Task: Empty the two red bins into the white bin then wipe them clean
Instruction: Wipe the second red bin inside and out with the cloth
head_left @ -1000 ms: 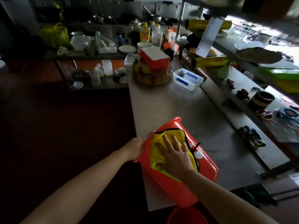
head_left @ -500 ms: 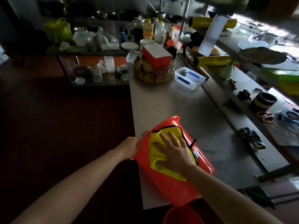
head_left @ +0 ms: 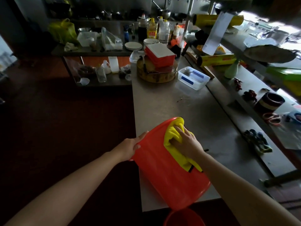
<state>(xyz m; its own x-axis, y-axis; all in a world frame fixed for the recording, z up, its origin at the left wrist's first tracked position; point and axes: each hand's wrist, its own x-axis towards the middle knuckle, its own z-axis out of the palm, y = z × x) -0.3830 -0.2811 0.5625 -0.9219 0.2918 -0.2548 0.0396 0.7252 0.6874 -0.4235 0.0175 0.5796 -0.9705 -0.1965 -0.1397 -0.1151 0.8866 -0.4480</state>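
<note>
Firmly, the left hand (head_left: 130, 147) holds the left edge of a red bin (head_left: 162, 168), thumb laid on the plastic and fingers curled over the edge, its grip closed on the wall. The right hand (head_left: 187, 142) bears down on a yellow cloth (head_left: 172, 134), fingers bent over the bunched fabric and thumb dug into a fold, pressing it against the bin's upper side toward its far end. The bin lies tipped on its side at the near end of a steel counter (head_left: 179, 105), its nearer end jutting past the counter's edge. Just below that overhang, the rim of a second red bin (head_left: 184, 217) shows at the bottom of the view. Farther along the counter stand a round wooden chopping block (head_left: 154, 75) with a red box (head_left: 160, 54) on top and, just beside it, a clear plastic tub (head_left: 193, 78) marked with blue tape. Bottles (head_left: 151, 28) and stacked plates (head_left: 133, 46) crowd the dim space beyond.
</note>
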